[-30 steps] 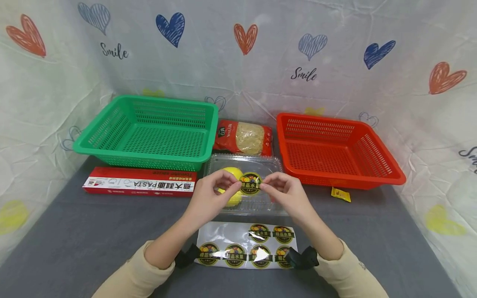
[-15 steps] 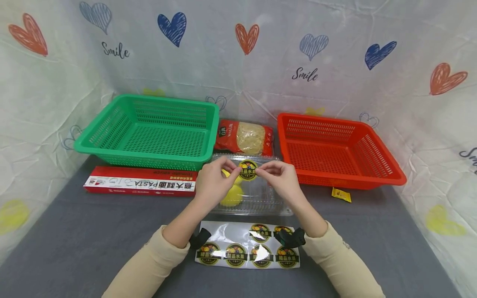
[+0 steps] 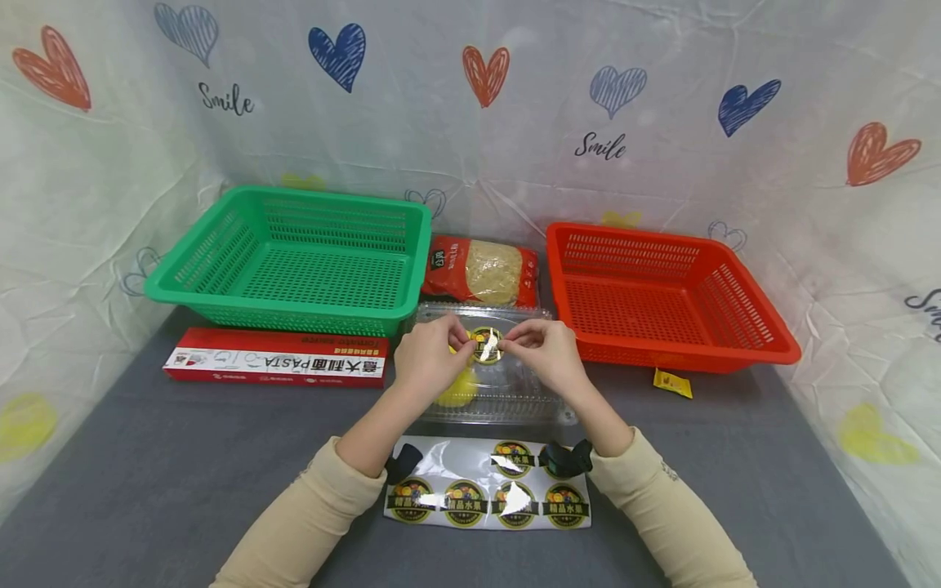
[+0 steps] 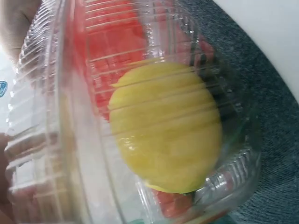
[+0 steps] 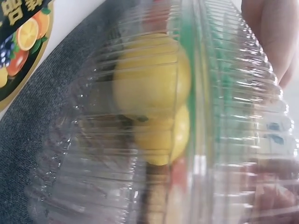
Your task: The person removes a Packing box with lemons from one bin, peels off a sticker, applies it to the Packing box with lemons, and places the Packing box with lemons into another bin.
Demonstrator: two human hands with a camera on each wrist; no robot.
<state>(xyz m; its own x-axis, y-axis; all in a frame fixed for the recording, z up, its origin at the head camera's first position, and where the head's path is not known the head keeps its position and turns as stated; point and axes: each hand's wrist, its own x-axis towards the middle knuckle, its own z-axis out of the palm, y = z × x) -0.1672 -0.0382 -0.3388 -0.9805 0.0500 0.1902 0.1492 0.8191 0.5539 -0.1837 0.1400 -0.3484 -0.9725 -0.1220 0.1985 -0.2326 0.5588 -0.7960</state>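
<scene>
Head view: far left of the hands, a green basket sits on the tabletop, with a red pasta box before it. The left hand and right hand together pinch a round sticker by its edges, just above a clear plastic box holding yellow fruit. Near the wrists lies a sticker sheet. Right of the hands stands a red basket.
</scene>
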